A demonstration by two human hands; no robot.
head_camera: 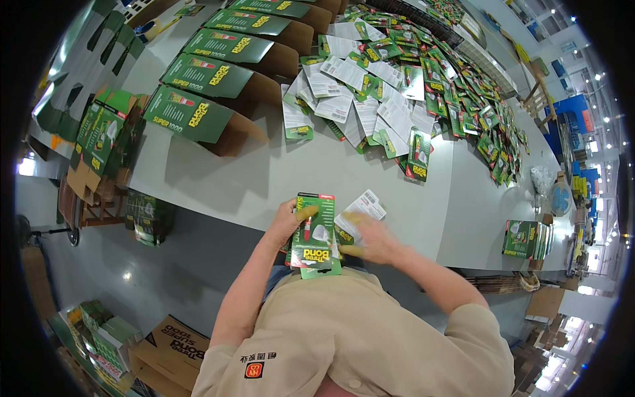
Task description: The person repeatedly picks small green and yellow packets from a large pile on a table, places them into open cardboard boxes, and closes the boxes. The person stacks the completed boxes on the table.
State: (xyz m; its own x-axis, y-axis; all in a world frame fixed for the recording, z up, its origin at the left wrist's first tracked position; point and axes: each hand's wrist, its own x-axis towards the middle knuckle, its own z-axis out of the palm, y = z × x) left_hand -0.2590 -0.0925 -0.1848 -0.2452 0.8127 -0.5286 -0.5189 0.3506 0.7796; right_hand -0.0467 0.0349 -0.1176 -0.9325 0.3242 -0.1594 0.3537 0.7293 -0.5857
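Observation:
My left hand [286, 224] holds a small stack of green Three Bond blister cards [317, 233] upright against the table's near edge, its thumb across the front card. The top card shows a red and white glue tube. My right hand [375, 239] is blurred beside the stack, fingers spread near its right side. Its thumb overlaps a blister card with a white printed back [369, 206], which lies tilted; the blur hides whether the fingers grip it. Part of another green card [344, 235] shows between the hands.
A row of open green display boxes [191, 113] stands at the back left. Beyond my hands spreads a large heap of blister cards [367, 94] on the grey table [213, 186]. Packed boxes [527, 239] stand far right; a carton [171, 350] is on the lower left.

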